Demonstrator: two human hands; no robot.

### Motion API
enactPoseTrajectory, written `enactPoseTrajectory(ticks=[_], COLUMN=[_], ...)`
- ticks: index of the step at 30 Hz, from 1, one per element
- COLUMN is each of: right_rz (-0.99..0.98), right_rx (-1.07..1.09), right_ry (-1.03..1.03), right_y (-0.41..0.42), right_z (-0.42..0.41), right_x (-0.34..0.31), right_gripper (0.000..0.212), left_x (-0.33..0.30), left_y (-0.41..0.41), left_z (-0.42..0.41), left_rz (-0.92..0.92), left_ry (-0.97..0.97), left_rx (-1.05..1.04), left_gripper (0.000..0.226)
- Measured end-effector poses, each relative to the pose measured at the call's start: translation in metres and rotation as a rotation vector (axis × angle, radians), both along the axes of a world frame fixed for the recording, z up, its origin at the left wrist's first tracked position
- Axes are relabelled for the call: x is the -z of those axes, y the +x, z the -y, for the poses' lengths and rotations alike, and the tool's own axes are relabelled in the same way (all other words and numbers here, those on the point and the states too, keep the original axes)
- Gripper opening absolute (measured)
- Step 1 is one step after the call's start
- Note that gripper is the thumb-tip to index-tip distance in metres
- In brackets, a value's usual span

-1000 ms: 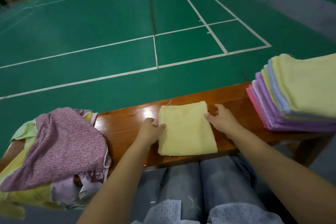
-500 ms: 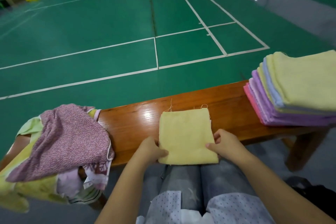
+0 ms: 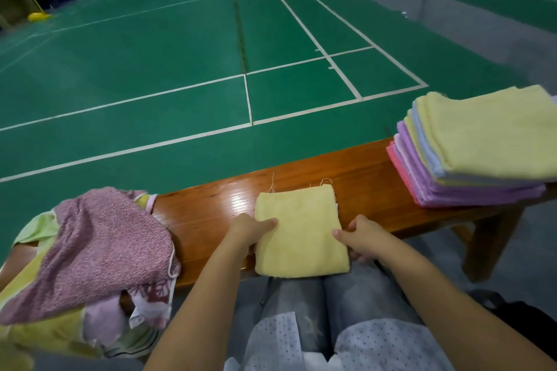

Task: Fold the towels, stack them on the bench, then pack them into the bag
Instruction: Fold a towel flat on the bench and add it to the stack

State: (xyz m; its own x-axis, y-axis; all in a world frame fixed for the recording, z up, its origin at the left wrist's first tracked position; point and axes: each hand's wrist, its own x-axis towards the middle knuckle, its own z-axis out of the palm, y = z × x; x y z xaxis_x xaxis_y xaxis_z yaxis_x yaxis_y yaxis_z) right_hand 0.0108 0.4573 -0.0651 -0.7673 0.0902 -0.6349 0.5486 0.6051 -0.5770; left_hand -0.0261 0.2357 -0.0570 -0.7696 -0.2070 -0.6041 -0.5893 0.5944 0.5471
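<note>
I count one folded yellow towel [image 3: 301,233] under my hands, one stack of folded towels [image 3: 479,150], and one loose heap of unfolded cloths [image 3: 99,253]; all lie on the worktop [image 3: 208,214], a glossy orange-brown wooden bench that I take as my landmark. The yellow towel sits at the middle of the worktop, its near edge hanging over the worktop's near edge above my knees. My left hand [image 3: 250,232] has its grip clamped on the towel's left edge, thumb on top. My right hand [image 3: 363,239] pinches the right edge the same way, thumb on top and fingers curled under. The stack stands at the worktop's right end, well apart from the towel: a yellow one on top, then pale blue, yellow, several purple and pink layers below; I cannot count them exactly. The heap covers the worktop's left end, a speckled pink cloth uppermost over yellow, pale green and white pieces, spilling over the near edge. Loose threads lie on the wood just beyond the towel. Beyond the worktop spreads a green sports court floor [image 3: 150,69] with white lines, with two yellow post bases [image 3: 39,16] far back. A dark bag [image 3: 524,325] lies on the floor below the worktop's right end, partly hidden by my right forearm.
</note>
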Motion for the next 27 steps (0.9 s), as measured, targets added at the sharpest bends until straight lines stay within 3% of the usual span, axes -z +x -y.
enactPoseTrajectory(ticks=[5, 9, 13, 18, 22, 27], right_rz=[-0.007, -0.066, 0.072, 0.210, 0.242, 0.346], right_rx=[0.004, 0.016, 0.192, 0.335, 0.378, 0.471], right_ry=[-0.063, -0.130, -0.394, -0.726, -0.970, -1.383], right_y=[0.006, 0.009, 0.014, 0.023, 0.031, 0.039], right_z=[0.008, 0.013, 0.014, 0.006, -0.003, -0.007], right_x=[0.001, 0.006, 0.015, 0.019, 0.012, 0.004], right_gripper=[0.047, 0.047, 0.047, 0.042, 0.051, 0.072], left_x=[0.003, -0.005, -0.018, -0.040, -0.059, -0.094], left_y=[0.004, 0.009, 0.011, 0.009, 0.008, 0.007], left_z=[0.002, 0.006, 0.007, 0.003, -0.004, -0.031], left_rz=[-0.015, -0.017, -0.020, -0.041, -0.042, -0.129], left_ry=[0.196, 0.410, 0.593, 0.652, 0.770, 0.841], left_rx=[-0.085, -0.097, -0.095, -0.086, -0.134, -0.066], left_gripper=[0.040, 0.048, 0.036, 0.028, 0.051, 0.040])
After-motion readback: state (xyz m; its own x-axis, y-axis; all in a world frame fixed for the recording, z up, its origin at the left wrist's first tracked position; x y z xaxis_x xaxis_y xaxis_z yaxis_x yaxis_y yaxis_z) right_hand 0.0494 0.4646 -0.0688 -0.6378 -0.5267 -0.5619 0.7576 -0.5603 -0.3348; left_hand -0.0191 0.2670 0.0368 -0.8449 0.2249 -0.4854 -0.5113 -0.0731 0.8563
